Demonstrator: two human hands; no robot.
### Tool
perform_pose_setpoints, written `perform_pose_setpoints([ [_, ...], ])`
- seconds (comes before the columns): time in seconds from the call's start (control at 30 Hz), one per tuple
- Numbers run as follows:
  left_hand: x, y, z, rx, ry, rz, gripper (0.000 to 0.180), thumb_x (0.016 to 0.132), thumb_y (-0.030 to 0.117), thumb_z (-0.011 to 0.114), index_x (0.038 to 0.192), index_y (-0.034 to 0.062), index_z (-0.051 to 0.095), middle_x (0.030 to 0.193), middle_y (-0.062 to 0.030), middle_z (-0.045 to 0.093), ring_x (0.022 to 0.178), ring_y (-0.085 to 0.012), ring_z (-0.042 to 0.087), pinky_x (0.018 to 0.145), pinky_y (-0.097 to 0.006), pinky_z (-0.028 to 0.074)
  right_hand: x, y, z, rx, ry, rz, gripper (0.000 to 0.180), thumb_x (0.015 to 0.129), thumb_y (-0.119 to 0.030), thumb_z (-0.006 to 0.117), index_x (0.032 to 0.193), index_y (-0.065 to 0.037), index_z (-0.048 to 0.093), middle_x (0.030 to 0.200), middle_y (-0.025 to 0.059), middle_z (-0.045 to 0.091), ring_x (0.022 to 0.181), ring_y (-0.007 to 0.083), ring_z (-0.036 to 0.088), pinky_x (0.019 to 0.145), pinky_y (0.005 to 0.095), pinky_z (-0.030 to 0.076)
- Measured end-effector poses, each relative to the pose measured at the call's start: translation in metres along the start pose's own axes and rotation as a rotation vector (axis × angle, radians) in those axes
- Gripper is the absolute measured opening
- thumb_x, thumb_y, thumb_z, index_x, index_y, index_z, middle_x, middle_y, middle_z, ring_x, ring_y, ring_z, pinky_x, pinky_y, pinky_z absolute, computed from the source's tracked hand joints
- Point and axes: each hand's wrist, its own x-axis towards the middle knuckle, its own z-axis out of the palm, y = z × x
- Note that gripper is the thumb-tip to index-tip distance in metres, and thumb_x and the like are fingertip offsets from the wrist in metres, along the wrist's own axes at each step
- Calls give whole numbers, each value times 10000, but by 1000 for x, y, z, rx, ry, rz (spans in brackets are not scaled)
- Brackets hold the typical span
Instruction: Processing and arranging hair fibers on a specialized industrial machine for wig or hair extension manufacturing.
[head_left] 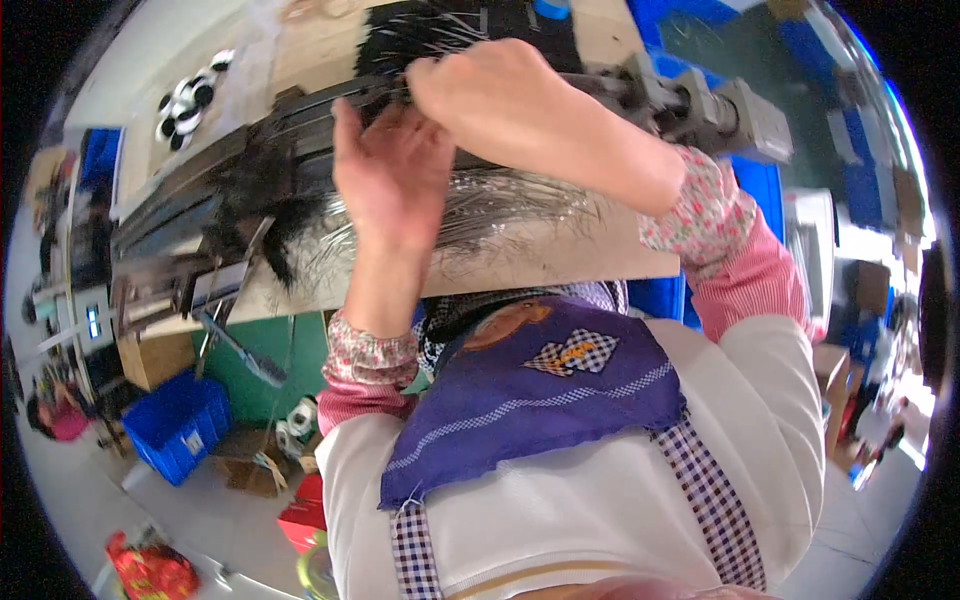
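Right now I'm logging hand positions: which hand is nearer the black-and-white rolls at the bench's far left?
Left. The left hand is nearer the rolls; the right hand works farther right.

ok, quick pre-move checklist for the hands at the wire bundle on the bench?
1. Left hand on the work: ok, raised with fingers spread against the dark clamp bar.
2. Right hand on the work: ok, fingertips pinched at the bar's top edge; what they pinch: cannot tell.
3. Silvery wire bundle supported: ok, fanned across the wooden bench top.
4. Black bristle tuft clear of the hands: ok, left of the left hand.
5. Bar closed on the strands: cannot tell, hands cover it.
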Motion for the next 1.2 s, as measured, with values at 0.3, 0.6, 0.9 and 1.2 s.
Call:
perform_pose_setpoints([
  [0.3, 2, -27, -18, 112, -119, 83, 281, 968, 258, 489, 1049, -8, 526, 1084, -127, 564, 1105, -237, 508, 1043, -391, 374, -113, -15, 3, 408, -228, 265, 246, 798, -80, 551, 1033, -29, 498, 888, 175, 615, 799, 370, 624, 639, 436, 508],
  [0.6, -31, -59, -47, 252, -31, -106, 363, 937, 227, 528, 1213, -8, 500, 1221, -192, 541, 1219, -323, 474, 1059, -439, 371, -220, 15, 79, 393, -241, 413, 300, 783, -87, 614, 1066, -62, 516, 890, 155, 615, 845, 366, 611, 694, 450, 490],
  [0.9, -152, 128, -219, 2889, 1329, 1041, 672, 827, 244, 629, 1436, 192, 348, 1289, -200, 543, 1195, -389, 503, 995, -487, 392, -230, 18, 61, 672, -79, 410, 206, 777, -33, 655, 951, -26, 547, 846, 153, 581, 774, 363, 595, 660, 399, 478],
  [1.2, -180, 146, -273, 2055, 1448, 797, 762, 805, 313, 663, 1444, 101, 305, 858, -263, 657, 760, -408, 662, 644, -436, 534, -225, 8, 47, 639, -53, 566, 175, 796, -29, 637, 960, -18, 575, 894, 153, 603, 815, 290, 631, 709, 342, 494],
])
